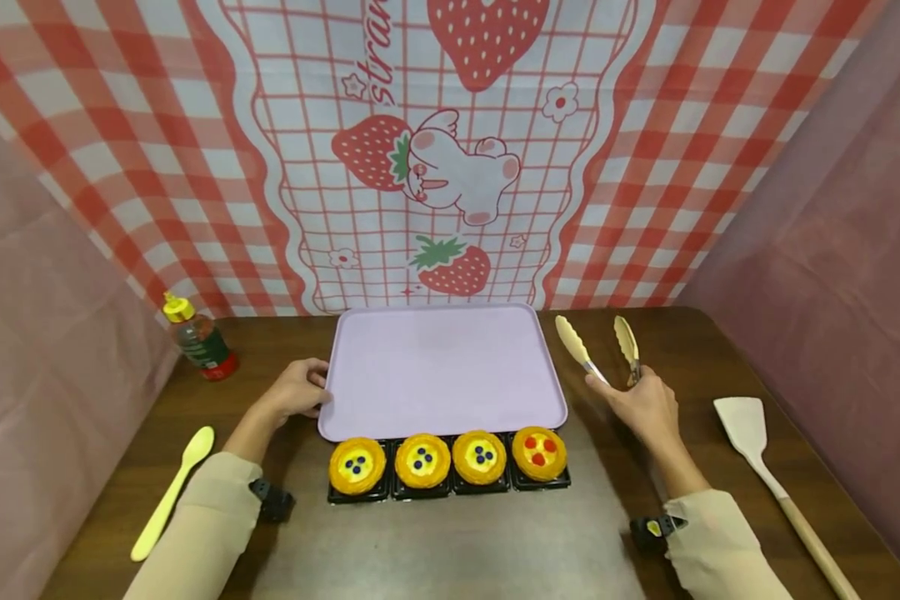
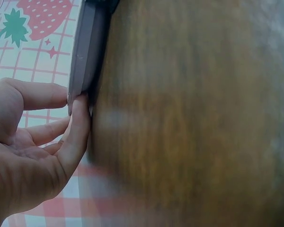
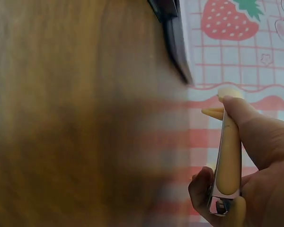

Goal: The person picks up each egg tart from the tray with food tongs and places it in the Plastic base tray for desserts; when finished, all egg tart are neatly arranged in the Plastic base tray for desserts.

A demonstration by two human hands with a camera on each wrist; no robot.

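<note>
My left hand (image 1: 301, 388) pinches the left edge of a pale lilac tray (image 1: 442, 367), thumb and fingertips at its rim in the left wrist view. In my right hand (image 1: 647, 408) is a pair of tongs (image 3: 230, 161) with cream-coloured tips, spread apart and pointing toward the back, right of the tray. Along the tray's front edge stands a row of toy egg tarts in black plastic holders. Three have blue berries, among them the leftmost tart (image 1: 357, 467); the rightmost tart (image 1: 540, 454) has red pieces.
A sauce bottle (image 1: 204, 343) with a yellow cap stands at the back left. A yellow spoon (image 1: 172, 493) lies near the left edge. On the right lies a white spatula (image 1: 750, 429) with a wooden handle. Behind hangs a strawberry-print cloth (image 1: 450, 250).
</note>
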